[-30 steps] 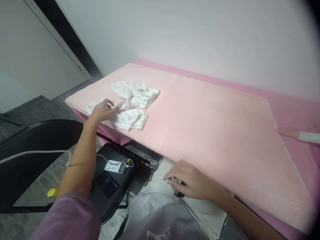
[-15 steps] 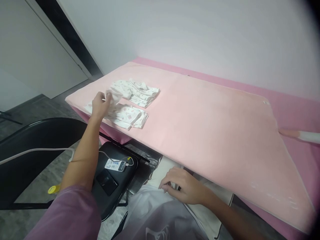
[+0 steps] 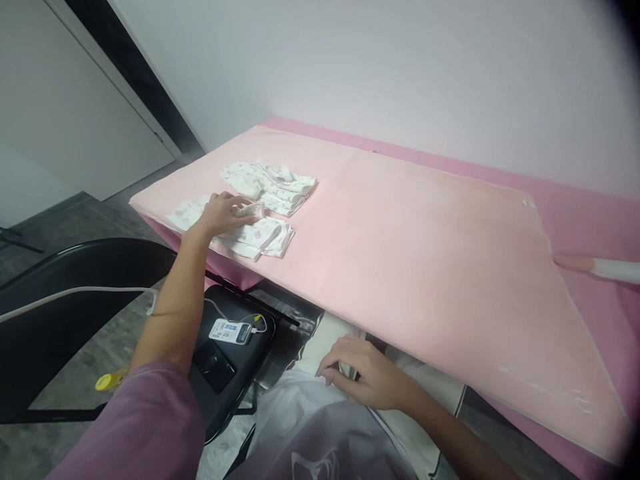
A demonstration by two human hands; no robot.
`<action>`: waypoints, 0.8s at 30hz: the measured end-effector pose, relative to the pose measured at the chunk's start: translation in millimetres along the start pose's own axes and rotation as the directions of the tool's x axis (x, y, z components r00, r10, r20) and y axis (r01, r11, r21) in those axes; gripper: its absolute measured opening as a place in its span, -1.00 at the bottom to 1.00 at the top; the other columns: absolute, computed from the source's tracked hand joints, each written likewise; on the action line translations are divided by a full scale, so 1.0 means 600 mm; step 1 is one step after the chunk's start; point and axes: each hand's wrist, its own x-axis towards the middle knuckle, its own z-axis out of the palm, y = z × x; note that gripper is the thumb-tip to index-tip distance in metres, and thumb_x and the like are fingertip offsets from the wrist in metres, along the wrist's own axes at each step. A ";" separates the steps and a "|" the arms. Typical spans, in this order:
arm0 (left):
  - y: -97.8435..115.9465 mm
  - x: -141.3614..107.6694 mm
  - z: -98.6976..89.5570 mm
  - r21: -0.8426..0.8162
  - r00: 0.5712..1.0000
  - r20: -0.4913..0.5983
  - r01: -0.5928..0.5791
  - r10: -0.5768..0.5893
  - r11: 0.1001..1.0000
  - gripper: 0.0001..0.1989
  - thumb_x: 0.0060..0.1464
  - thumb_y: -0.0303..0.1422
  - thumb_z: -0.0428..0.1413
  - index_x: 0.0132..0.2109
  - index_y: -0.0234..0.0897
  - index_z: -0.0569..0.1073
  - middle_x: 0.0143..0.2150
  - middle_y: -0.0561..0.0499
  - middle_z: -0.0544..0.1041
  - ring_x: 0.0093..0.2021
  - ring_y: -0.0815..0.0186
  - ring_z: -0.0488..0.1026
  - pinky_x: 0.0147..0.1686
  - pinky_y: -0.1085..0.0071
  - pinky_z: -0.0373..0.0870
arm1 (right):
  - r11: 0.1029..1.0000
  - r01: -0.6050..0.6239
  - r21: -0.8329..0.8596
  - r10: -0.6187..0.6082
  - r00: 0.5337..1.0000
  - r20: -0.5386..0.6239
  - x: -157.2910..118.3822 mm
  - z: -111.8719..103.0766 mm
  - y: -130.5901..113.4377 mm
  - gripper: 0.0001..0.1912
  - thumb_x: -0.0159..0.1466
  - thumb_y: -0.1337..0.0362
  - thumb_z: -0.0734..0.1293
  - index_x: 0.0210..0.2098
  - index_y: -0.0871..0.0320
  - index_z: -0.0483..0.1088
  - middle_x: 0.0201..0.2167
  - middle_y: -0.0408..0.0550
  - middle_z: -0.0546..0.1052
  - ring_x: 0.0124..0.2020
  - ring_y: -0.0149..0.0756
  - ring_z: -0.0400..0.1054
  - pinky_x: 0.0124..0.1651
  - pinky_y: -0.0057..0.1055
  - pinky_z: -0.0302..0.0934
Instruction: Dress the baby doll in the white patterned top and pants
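My left hand (image 3: 225, 215) reaches over the near stack of folded white printed cloths (image 3: 255, 239) at the left of the pink table (image 3: 400, 247). Its fingers are bent round a small piece of white cloth (image 3: 256, 211) at the top of that stack. Just behind lies a second pile of folded white printed cloths (image 3: 273, 183). My right hand (image 3: 360, 370) rests in my lap below the table's front edge, fingers loosely curled and thumb apart from them, holding nothing visible.
A black chair seat (image 3: 250, 363) below the left of the table bears a black phone (image 3: 215, 365) and a white power bank (image 3: 230, 331) with a cable. A black chair back (image 3: 90, 250) stands at left. At the table's right lies a white and pink object (image 3: 610, 269).
My left hand has moved right and slightly down, bringing the raised white cloth down onto the near stack. My right hand has stayed in place.
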 end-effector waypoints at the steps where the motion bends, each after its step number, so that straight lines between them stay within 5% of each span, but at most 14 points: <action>1: -0.001 0.005 -0.002 0.003 0.999 0.048 -0.009 0.009 1.000 -0.43 0.01 0.19 0.43 -0.05 -0.15 0.68 -0.05 -0.12 0.59 0.09 0.02 0.48 0.24 0.15 0.42 | 1.000 -0.005 0.000 0.005 1.000 -0.002 -0.001 0.000 -0.001 -0.79 0.65 0.17 0.35 -0.03 0.07 0.63 -0.17 -0.09 0.74 -0.12 -0.26 0.57 0.05 -0.27 0.43; 4: 0.001 0.014 -0.010 -0.039 0.988 0.153 0.015 -0.009 0.999 -0.48 0.00 0.16 0.44 -0.08 -0.10 0.66 -0.07 -0.06 0.64 -0.07 0.08 0.54 -0.05 0.28 0.42 | 1.000 -0.027 0.012 0.027 1.000 -0.002 -0.002 -0.001 -0.002 -0.77 0.65 0.16 0.34 -0.03 0.08 0.64 -0.18 -0.08 0.74 -0.12 -0.25 0.57 0.06 -0.26 0.44; 6: 0.006 0.015 -0.013 -0.069 0.992 0.117 0.055 -0.047 0.996 -0.52 0.10 0.12 0.42 -0.05 -0.11 0.63 -0.11 -0.02 0.65 -0.18 0.17 0.51 -0.16 0.32 0.36 | 0.998 -0.049 0.024 0.049 0.999 -0.001 -0.003 -0.002 -0.002 -0.76 0.65 0.15 0.34 -0.03 0.08 0.64 -0.18 -0.07 0.74 -0.12 -0.24 0.58 0.06 -0.25 0.46; 9: 0.015 0.015 -0.014 -0.089 0.983 -0.127 0.119 -0.129 0.989 -0.56 0.30 0.06 0.33 0.06 -0.19 0.57 -0.15 0.04 0.61 -0.23 0.31 0.41 -0.18 0.34 0.30 | 0.996 -0.081 0.034 0.081 0.997 -0.009 -0.004 -0.002 0.002 -0.77 0.64 0.14 0.36 -0.03 0.06 0.65 -0.16 -0.06 0.74 -0.09 -0.22 0.59 0.06 -0.23 0.46; 12: 0.015 0.015 -0.013 -0.119 0.917 -0.344 0.168 -0.200 0.979 -0.52 0.40 0.02 0.30 0.16 -0.27 0.50 -0.07 0.07 0.60 -0.21 0.39 0.34 -0.14 0.37 0.28 | 0.995 -0.089 0.039 0.090 0.996 -0.016 -0.002 -0.002 0.005 -0.77 0.63 0.13 0.36 -0.04 0.05 0.65 -0.15 -0.05 0.75 -0.09 -0.20 0.60 0.06 -0.21 0.46; 14: 0.010 0.015 -0.011 -0.111 0.931 -0.316 0.154 -0.182 0.982 -0.51 0.36 -0.02 0.35 0.17 -0.28 0.48 -0.02 0.04 0.60 -0.17 0.37 0.36 -0.14 0.37 0.29 | 0.994 -0.098 0.038 0.099 0.995 -0.020 0.001 -0.004 0.006 -0.76 0.64 0.12 0.35 -0.04 0.05 0.65 -0.15 -0.05 0.75 -0.10 -0.20 0.61 0.06 -0.21 0.46; 18: -0.010 -0.002 -0.005 0.024 0.995 -0.076 0.064 -0.062 0.998 -0.55 0.21 -0.06 0.46 0.00 -0.22 0.49 -0.01 -0.04 0.59 -0.04 0.20 0.45 -0.06 0.32 0.34 | 0.992 -0.116 0.046 0.118 0.992 -0.038 0.012 -0.011 0.002 -0.74 0.66 0.12 0.33 -0.05 0.05 0.64 -0.23 -0.09 0.75 -0.16 -0.23 0.61 0.09 -0.21 0.47; 24: -0.046 -0.072 -0.005 0.136 0.977 -0.170 0.155 -0.131 0.979 -0.62 0.23 -0.20 0.41 0.04 -0.21 0.45 0.09 -0.14 0.59 0.06 0.07 0.44 0.10 0.19 0.41 | 0.971 -0.238 0.011 0.238 0.970 -0.040 0.045 -0.030 -0.001 -0.77 0.66 0.11 0.33 0.00 0.02 0.62 -0.14 -0.10 0.74 -0.10 -0.25 0.63 0.07 -0.27 0.46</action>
